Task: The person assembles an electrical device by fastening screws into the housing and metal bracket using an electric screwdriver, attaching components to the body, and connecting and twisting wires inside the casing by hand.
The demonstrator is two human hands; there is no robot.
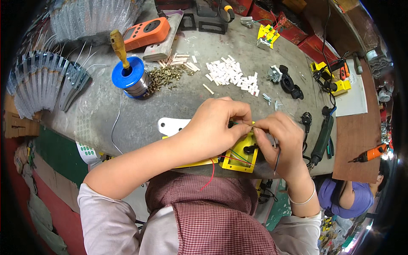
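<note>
Close to the bench's near edge, my left hand [221, 123] and my right hand [280, 138] meet with fingertips pinched together on a thin wire. The pinched stretch is mostly hidden by the fingers. A dark wire end [277, 161] hangs below my right hand. Under both hands lies a yellow metal housing [240, 165] with a black fitting inside. A red wire [212, 174] and a green wire run out of it, the red one drooping over the edge. Beside my left wrist is a white plate with holes [170, 125], partly covered by my forearm.
A blue solder spool [127, 78] holds a wooden-handled tool. Brass screws [165, 78] and white blocks [231, 72] are heaped beyond my hands. An orange meter [146, 34] stands behind. At right lie a dark green corded tool [323, 138] and black plugs. Another person [346, 197] sits there.
</note>
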